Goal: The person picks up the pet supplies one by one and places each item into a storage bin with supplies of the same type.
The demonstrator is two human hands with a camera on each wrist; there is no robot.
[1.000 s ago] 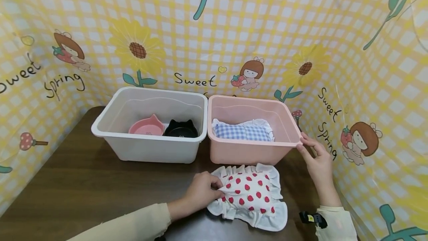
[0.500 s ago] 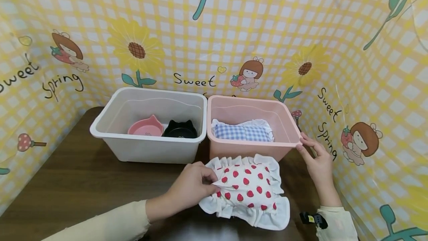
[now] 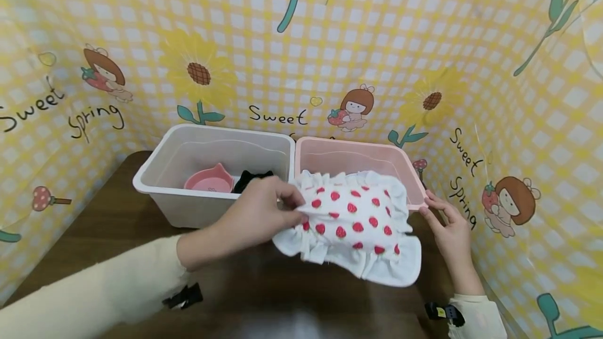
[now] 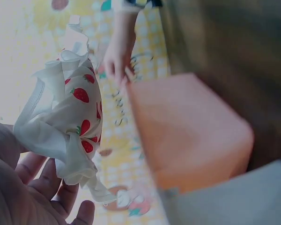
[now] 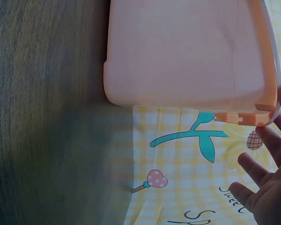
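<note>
My left hand [image 3: 245, 218] pinches the left edge of a small ruffled pillow [image 3: 353, 218], white with red strawberries. The pillow is up off the table, tilted, and overlaps the front of a pink plastic bin [image 3: 350, 146]. In the left wrist view the pillow [image 4: 79, 108] hangs from my fingers beside the bin [image 4: 192, 126]. My right hand [image 3: 452, 234] grips the front right corner of the bin's rim between thumb and fingers, which the right wrist view shows around the corner of the bin [image 5: 187, 56]. The blue checked pillow inside that bin is almost entirely hidden behind the strawberry one.
A white bin [image 3: 183, 203] stands against the pink one's left side. Inside it lie a pink cat-eared bowl [image 3: 209, 179] and a black one [image 3: 252, 178], partly behind my left hand. Patterned cloth [image 3: 264, 41] walls the back and sides of the brown table [image 3: 94, 245].
My left hand has lifted the strawberry pillow off the table and forward to the pink bin's front rim. My right hand has stayed at the bin's corner.
</note>
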